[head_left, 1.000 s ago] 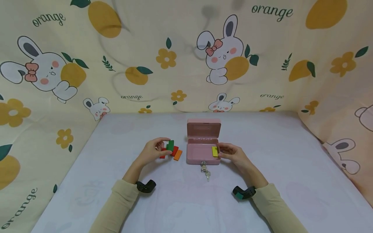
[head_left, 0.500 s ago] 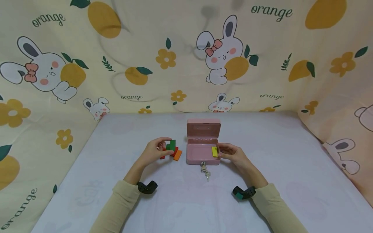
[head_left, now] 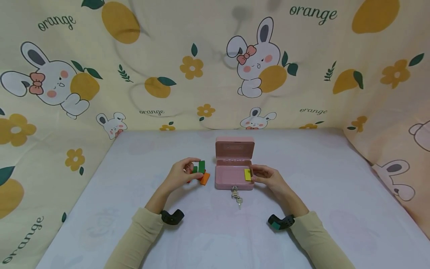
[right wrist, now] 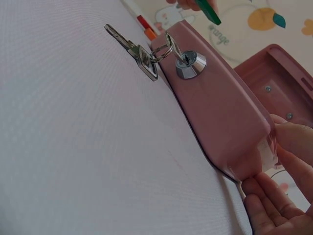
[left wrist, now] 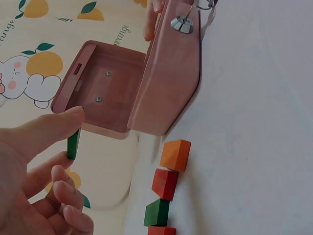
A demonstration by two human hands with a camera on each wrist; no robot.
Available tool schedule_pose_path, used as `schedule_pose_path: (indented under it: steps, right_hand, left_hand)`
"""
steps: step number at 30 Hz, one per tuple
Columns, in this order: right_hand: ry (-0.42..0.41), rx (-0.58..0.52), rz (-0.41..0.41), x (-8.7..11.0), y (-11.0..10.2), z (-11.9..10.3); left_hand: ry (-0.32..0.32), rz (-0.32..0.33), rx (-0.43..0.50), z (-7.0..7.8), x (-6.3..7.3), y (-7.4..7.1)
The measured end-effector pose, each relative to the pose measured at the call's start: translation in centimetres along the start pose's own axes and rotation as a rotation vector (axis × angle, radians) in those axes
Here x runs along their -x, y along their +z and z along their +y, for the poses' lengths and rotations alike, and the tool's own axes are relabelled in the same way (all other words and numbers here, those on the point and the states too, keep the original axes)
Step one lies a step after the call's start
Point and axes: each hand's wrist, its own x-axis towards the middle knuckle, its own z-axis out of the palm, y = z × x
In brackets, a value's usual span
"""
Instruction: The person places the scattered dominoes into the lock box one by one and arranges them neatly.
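My left hand pinches a green block between thumb and forefinger, raised off the table left of a pink metal cash box. In the left wrist view that block hangs tilted near the lid. Beneath the hand lie an orange block, a red block, another green block and a further red block. My right hand grips the box's right wall, thumb at the rim and fingers against the side. Inside, near that wall, is a yellow block.
The box's lid stands raised at the back. A key sits in the front lock, and a second key hangs from its ring onto the white table. A printed cloth rises behind the table.
My left hand has shifted slightly right with the green block, toward the box, uncovering more of the green block on the table. The right hand and the box stay put.
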Motion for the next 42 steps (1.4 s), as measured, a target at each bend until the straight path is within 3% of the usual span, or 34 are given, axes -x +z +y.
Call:
schedule_pose_path:
  steps: [9,42]
  right_hand:
    - [-0.021,0.004,-0.014,0.0,-0.1,0.0]
    - [-0.041,-0.015,-0.012,0.3,-0.1,-0.1]
  left_hand:
    - [0.034,0.022,-0.015,0.5,-0.1,0.6]
    - [0.066,-0.012,0.021,2.0,-1.0,2.8]
